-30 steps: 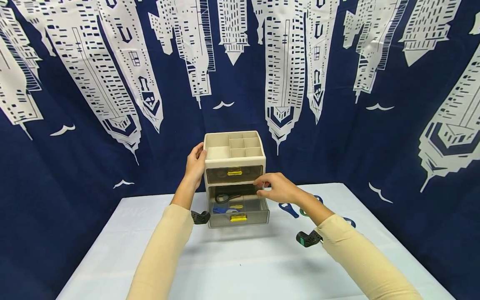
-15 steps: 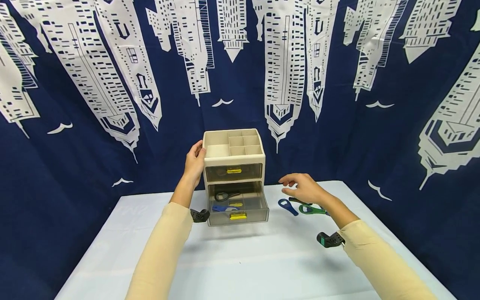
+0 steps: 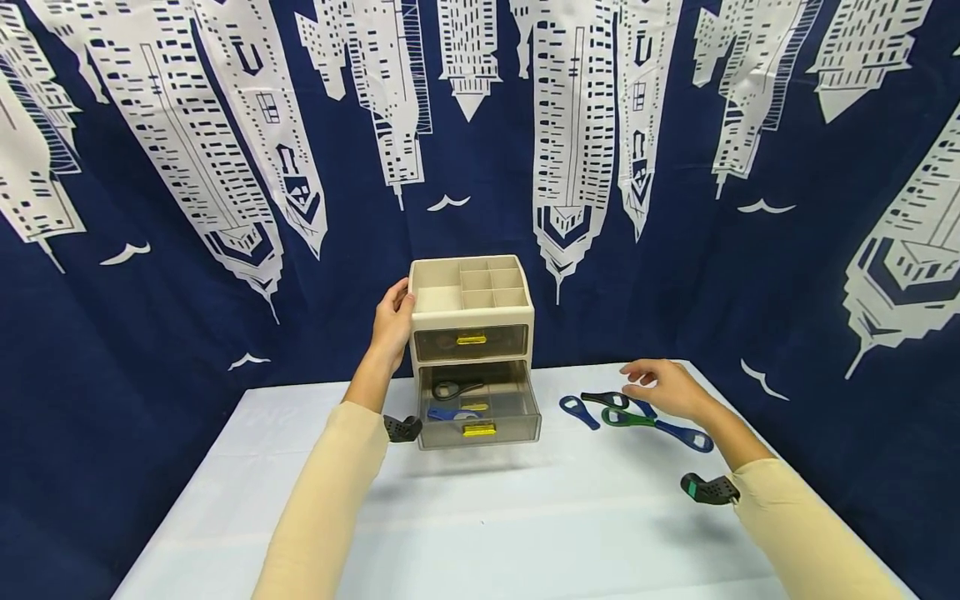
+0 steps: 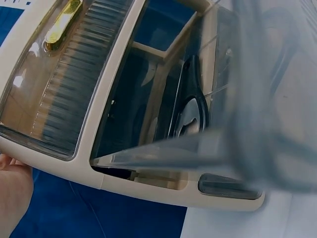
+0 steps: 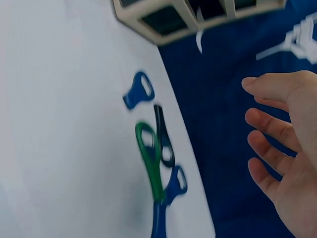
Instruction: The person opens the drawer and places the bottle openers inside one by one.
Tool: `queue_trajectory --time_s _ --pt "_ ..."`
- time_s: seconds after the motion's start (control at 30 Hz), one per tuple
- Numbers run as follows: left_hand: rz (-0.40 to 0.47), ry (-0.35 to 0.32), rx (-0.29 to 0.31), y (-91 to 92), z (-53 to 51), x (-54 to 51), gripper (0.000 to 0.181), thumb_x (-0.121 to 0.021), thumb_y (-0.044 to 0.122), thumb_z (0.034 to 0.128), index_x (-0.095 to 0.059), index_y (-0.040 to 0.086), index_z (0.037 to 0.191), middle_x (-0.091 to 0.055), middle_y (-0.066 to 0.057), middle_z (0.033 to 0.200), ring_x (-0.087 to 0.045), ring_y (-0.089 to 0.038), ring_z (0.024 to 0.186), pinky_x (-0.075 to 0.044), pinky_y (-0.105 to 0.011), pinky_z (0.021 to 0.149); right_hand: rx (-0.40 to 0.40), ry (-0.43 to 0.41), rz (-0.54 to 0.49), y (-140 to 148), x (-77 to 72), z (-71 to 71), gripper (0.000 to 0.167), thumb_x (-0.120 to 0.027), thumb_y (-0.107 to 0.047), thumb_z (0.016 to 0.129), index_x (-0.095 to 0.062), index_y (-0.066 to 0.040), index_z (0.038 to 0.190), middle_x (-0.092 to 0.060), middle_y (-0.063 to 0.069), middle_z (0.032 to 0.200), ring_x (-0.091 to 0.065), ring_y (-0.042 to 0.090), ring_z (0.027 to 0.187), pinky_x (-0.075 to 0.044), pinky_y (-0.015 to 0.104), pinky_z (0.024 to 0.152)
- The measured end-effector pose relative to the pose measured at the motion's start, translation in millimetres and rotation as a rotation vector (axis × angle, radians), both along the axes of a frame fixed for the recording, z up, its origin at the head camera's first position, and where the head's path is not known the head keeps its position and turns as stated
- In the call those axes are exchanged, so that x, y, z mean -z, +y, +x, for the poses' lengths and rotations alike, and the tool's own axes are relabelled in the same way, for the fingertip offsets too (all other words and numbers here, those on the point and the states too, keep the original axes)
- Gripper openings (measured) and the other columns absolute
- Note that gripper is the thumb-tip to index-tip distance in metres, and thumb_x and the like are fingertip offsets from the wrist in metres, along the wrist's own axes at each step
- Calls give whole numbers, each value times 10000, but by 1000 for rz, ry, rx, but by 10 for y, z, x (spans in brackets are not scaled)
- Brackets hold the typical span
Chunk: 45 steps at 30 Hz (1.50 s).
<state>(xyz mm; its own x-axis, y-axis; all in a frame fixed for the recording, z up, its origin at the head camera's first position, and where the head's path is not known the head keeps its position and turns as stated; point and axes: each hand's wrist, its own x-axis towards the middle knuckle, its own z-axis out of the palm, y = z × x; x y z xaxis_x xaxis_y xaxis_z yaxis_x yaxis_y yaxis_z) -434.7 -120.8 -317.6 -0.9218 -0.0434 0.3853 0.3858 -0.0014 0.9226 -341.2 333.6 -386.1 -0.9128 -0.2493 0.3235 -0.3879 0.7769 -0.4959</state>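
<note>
A cream desktop drawer cabinet stands at the back of the table, its lower clear drawer pulled out. Inside that drawer lie a black bottle opener and a blue one, partly seen through the drawer front. My left hand rests against the cabinet's left side near the top. Over the table to the right, my right hand hovers with loosely bent fingers, holding nothing. Below and left of it lie a black bottle opener, a green bottle opener and several blue bottle openers, some touching.
Above the lower drawer sits a closed upper drawer with a yellow handle. The cabinet's top has divided compartments. A white cloth covers the table; a navy skyline-print curtain hangs behind it.
My right hand has moved right, from the pulled-out drawer to above the loose bottle openers, which now show more fully. The left hand has stayed at the cabinet's side.
</note>
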Motion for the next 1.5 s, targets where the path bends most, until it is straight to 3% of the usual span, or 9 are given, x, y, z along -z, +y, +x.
queue_trajectory --time_s 0.17,0.37,0.53,0.7,0.9,1.03,1.27,1.5 --pt "9 9 0 13 -11 13 465 -450 148 1122 -398 46 1573 -442 -157 1558 -423 -260 1399 -358 -400 1138 96 -75 -25 264 155 28 352 -741 -156 959 -690 41 1246 -682 215 1158 -611 379 1049 -518 513 871" --pt "3 0 -4 10 0 6 469 -447 162 1125 -392 60 1579 -434 -163 1562 -427 -265 1391 -362 -407 1135 151 -121 5 494 386 77 386 -758 -154 935 -674 81 1230 -667 275 1159 -600 485 1084 -505 595 901" --pt "0 -6 -2 5 -3 0 468 -450 161 1125 -395 57 1577 -441 -154 1555 -429 -259 1388 -363 -400 1134 194 -158 2 661 560 111 454 -764 -162 925 -637 110 1265 -656 299 1162 -595 498 1079 -520 576 871" --pt "-12 -10 -9 0 -19 -17 472 -456 175 1125 -396 68 1580 -445 -133 1557 -422 -250 1399 -360 -397 1137 207 -203 -1 806 705 140 541 -792 -203 893 -611 141 1269 -656 309 1151 -618 470 1050 -533 534 841" --pt "-20 -18 -16 4 0 -7 471 -452 175 1125 -396 75 1583 -443 -132 1560 -419 -256 1402 -355 -408 1141 212 -202 -13 869 924 188 454 -795 -144 872 -659 146 1194 -680 292 1126 -606 481 1086 -442 643 942" --pt "-14 -11 -19 9 7 -2 468 -455 165 1122 -404 70 1578 -451 -138 1555 -428 -263 1393 -361 -414 1137 229 -200 -45 881 966 183 369 -777 -110 889 -691 121 1163 -689 274 1112 -614 452 1057 -454 623 918" --pt "-20 -16 -17 0 14 8 473 -453 185 1126 -397 82 1584 -448 -125 1557 -433 -258 1389 -373 -410 1128 277 -218 -54 893 996 166 369 -781 -138 875 -703 85 1158 -676 266 1114 -602 437 1036 -446 622 899" --pt "-19 -8 -12 17 13 5 477 -451 184 1127 -389 74 1587 -429 -138 1573 -411 -262 1411 -353 -416 1144 300 -210 -60 892 929 141 374 -778 -125 846 -703 87 1145 -670 202 1029 -584 340 920 -475 485 796"
